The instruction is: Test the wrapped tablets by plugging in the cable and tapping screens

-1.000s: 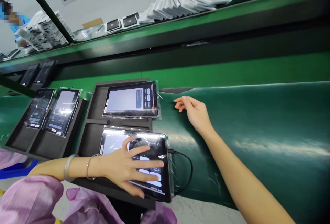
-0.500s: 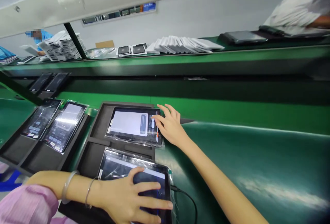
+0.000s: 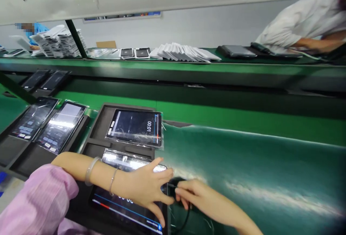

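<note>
My left hand point(image 3: 147, 188) lies on the near tablet point(image 3: 127, 200), fingers spread and pressing its right edge, in a black foam tray point(image 3: 98, 125). At that tablet's right side my right hand point(image 3: 193, 197) pinches the plug of a black cable point(image 3: 181, 224). The near screen shows a dark page with a red and blue line. A second tablet point(image 3: 135, 127) in clear film lies in the tray's far slot, its screen dark with a timer reading.
A second foam tray point(image 3: 18, 155) with two lit tablets sits to the left on the green belt point(image 3: 243, 163). A raised green shelf point(image 3: 189, 67) behind carries white stacks point(image 3: 183, 52) and dark devices. A person in white point(image 3: 302, 26) leans at far right; another stands far left.
My right hand left the far tablet's screen and came back to the near tablet's right edge, gripping the cable plug. The far screen went from a light page to dark. My left hand slid rightwards.
</note>
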Demonstrator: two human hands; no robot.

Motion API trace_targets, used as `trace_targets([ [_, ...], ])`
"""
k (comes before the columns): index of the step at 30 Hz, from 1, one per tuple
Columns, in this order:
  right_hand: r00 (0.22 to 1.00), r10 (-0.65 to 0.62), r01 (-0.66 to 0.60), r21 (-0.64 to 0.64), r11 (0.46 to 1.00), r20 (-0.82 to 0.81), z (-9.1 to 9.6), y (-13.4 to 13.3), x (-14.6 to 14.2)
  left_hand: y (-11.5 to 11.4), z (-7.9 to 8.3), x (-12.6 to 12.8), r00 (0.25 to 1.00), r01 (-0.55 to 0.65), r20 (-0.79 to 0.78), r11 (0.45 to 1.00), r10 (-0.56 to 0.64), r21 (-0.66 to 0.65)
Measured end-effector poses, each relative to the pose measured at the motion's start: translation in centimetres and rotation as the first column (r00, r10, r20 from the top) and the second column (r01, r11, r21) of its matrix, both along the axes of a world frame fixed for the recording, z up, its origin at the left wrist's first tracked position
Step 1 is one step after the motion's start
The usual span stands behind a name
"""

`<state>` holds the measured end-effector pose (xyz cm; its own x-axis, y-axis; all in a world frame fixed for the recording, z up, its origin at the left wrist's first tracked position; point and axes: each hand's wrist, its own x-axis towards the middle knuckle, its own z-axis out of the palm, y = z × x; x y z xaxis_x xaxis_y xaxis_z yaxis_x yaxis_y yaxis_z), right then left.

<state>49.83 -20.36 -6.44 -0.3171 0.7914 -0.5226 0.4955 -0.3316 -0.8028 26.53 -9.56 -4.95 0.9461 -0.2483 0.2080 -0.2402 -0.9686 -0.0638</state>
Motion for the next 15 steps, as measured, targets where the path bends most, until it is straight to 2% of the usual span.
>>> trace_targets([
  [3,0.988,-0.118,0.121,0.022,0.992,-0.101,-1.4,-1.3,-1.4,-0.3,-0.4,0.1,1.0,0.003,-0.014,1.0,-0.004,-0.022],
  [6,0.954,-0.192,0.186,-0.048,0.981,-0.231,-2.4,-1.3,-2.5,-0.4,-0.4,0.1,1.0,0.018,-0.016,0.999,-0.019,-0.04],
  [9,0.949,-0.241,0.23,-0.08,0.97,-0.201,-2.6,-1.4,-2.6,-0.7,-0.5,-0.1,0.999,-0.036,0.005,0.997,0.037,-0.067],
  [12,0.965,-0.219,0.203,-0.118,0.972,-0.147,-2.6,-1.9,-1.2,-1.3,-0.9,-0.3,0.996,-0.083,0.037,0.992,0.087,-0.099],
  [15,0.972,-0.225,0.214,-0.137,0.967,-0.072,-2.5,-3.5,1.8,-1.7,-1.2,-0.4,0.992,-0.107,0.054,0.991,0.112,-0.083],
])
